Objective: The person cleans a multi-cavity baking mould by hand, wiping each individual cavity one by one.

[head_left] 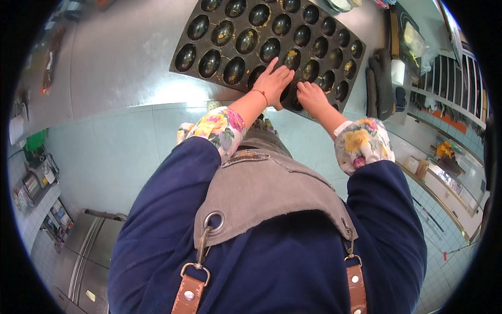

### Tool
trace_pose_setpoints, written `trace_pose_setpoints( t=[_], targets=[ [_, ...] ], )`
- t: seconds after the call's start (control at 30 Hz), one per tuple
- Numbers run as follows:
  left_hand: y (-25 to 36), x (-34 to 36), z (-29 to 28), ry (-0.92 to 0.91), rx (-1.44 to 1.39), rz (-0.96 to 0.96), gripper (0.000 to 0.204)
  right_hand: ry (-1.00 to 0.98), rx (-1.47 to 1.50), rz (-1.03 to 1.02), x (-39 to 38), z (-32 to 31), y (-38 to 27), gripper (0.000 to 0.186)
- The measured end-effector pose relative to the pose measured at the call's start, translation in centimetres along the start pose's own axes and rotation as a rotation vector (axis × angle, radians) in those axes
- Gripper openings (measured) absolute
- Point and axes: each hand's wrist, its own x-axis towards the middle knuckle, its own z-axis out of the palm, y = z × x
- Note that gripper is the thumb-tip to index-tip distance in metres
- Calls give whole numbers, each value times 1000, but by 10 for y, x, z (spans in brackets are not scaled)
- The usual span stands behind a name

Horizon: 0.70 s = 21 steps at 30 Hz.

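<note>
A dark baking tray (204,32) with rows of oval wells, some flecked with yellowish crumbs, lies at the top centre on the steel counter (115,63). My left hand (272,83) rests on the tray's near part with its fingers apart, a thin band round the wrist. Just right of it, my right hand (312,98) has its fingers curled at a near-row well; what they hold, if anything, is hidden.
Dark padded mitts (379,83), a white cylinder (398,72) and a black cooktop bearing a plastic bag (414,39) are right of the tray. A bowl (340,4) sits behind it. A slotted rack (452,86) stands far right, a steel appliance (78,261) lower left.
</note>
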Motion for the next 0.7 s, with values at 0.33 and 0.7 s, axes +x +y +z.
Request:
trace_pose_setpoints(
  t=[0.33,0.7],
  targets=[
    [7,9,-3,-85,104,-51,127,208,685,665,-100,-18,1,21],
    [55,51,13,-24,-41,152,112,112,1215,992,-87,37,-32,22]
  ],
)
